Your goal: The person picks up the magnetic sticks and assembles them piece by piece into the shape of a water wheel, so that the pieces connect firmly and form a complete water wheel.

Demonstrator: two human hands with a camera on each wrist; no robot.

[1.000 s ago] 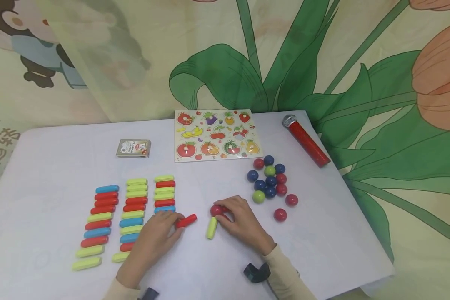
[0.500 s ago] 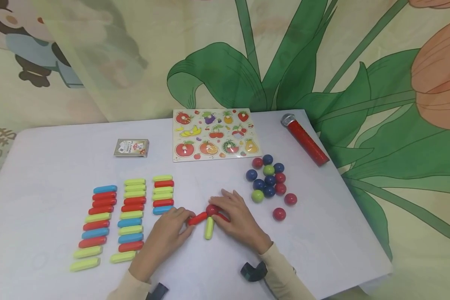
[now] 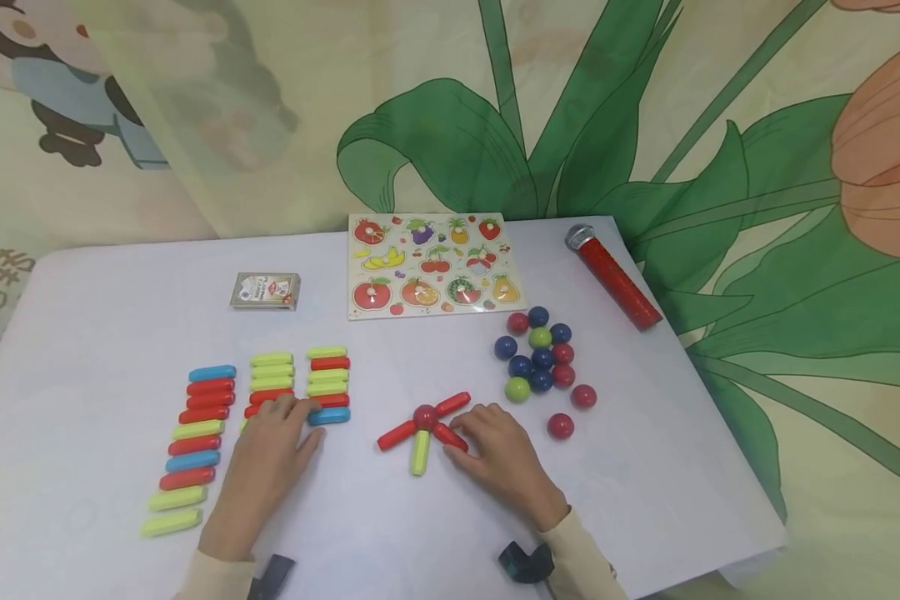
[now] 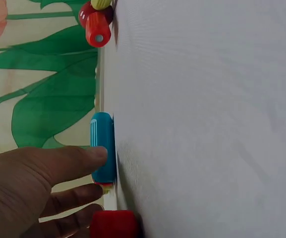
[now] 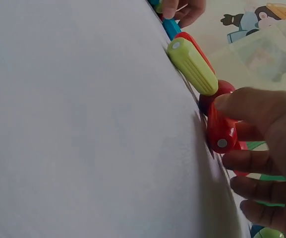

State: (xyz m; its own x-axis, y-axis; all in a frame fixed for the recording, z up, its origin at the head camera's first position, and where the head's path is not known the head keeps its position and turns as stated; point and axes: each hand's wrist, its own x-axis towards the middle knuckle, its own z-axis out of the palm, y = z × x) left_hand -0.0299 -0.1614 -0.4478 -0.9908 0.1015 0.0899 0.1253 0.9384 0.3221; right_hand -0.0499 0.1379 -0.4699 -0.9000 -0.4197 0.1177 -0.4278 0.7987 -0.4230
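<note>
A small figure of magnetic rods lies mid-table in the head view: a red ball (image 3: 424, 417) with red rods (image 3: 397, 436) and a yellow-green rod (image 3: 419, 454) radiating from it. My right hand (image 3: 508, 462) has thumb and fingers curled round the lower-right red rod (image 5: 221, 130); contact is hard to judge. Farther left, my left hand (image 3: 266, 454) hovers at the third column's front end. Its thumb and fingers straddle a blue rod (image 3: 332, 416), a slight gap showing at the thumb. In the left wrist view the thumb crosses in front of that blue rod (image 4: 103, 163).
Columns of red, blue and yellow-green rods (image 3: 187, 478) line the left side. Several balls (image 3: 541, 358) cluster at right. Behind stand a card box (image 3: 266, 291), a fruit puzzle board (image 3: 433, 267) and a red microphone (image 3: 615, 279), near the table's back edge.
My left hand brought a red rod to the ball, let go, and moved left to the blue rod. My right hand shifted from the ball to the lower-right red rod.
</note>
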